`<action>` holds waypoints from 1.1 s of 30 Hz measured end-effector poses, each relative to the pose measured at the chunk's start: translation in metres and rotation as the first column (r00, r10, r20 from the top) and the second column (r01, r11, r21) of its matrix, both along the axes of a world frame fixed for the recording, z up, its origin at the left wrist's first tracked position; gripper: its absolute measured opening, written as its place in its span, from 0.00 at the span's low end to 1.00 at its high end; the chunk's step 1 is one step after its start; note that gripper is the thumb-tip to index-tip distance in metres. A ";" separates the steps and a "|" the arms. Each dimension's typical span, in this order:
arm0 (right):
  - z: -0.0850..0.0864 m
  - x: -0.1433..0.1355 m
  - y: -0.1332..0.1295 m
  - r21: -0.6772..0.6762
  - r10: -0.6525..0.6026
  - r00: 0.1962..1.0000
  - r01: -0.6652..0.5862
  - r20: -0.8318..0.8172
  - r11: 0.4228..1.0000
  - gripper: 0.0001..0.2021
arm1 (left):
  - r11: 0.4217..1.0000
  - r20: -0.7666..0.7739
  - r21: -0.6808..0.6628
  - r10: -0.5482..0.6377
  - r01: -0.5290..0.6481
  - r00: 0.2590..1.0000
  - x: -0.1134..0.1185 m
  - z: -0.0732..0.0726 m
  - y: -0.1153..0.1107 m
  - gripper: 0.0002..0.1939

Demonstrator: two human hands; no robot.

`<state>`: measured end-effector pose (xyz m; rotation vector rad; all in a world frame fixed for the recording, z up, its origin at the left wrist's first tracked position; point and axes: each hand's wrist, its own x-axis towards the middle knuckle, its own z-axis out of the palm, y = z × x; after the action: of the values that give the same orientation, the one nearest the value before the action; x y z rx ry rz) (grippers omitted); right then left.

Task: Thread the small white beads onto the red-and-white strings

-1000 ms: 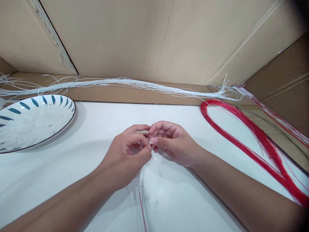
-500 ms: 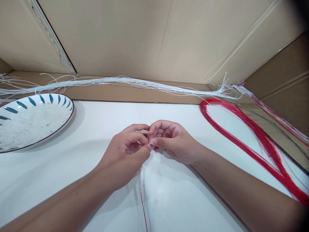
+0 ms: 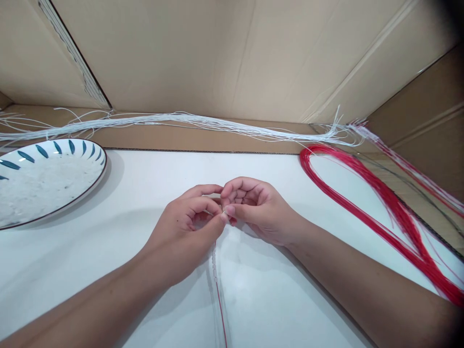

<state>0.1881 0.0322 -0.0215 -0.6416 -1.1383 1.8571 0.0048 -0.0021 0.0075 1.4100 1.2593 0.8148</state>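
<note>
My left hand is closed in a pinch, its thumb and fingertips meeting those of my right hand above the white tabletop. Between the touching thumb tips shows a tiny pale, thread-like bit; most of it is covered by the fingers. From under my left hand a thin red thread runs down to the bottom edge. Its upper stretch carries small clear pieces, too fine to make out. The right hand's thumb and index finger are also pinched, with the other fingers curled.
At the left stands a white plate with blue leaf marks, holding small clear bits. A bundle of white threads lies along the cardboard at the back. A looped hank of red threads lies right, beside red-and-white strands.
Both hands keep their pinch and have barely moved. The hanging red thread and its clear pieces have swung slightly to the right. Less of the pale bit shows between the fingertips.
</note>
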 end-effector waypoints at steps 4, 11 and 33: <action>0.001 0.000 0.001 -0.038 -0.032 0.999 0.031 -0.027 0.999 0.07 | 0.998 0.056 -0.044 0.039 -0.037 0.998 0.003 0.003 -0.001 0.11; 0.004 0.000 0.004 -0.066 -0.075 0.996 0.072 -0.054 0.995 0.07 | 0.996 0.047 -0.060 0.066 -0.063 0.997 0.005 0.004 -0.001 0.10; -0.001 -0.003 0.003 0.022 -0.074 0.997 0.074 0.016 0.997 0.09 | 0.990 0.007 0.064 0.123 -0.124 0.992 0.006 0.000 -0.002 0.12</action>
<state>0.1847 0.0349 -0.0221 -0.6791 -1.1291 1.7779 0.0103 -0.0039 0.0072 1.3917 1.3391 0.9485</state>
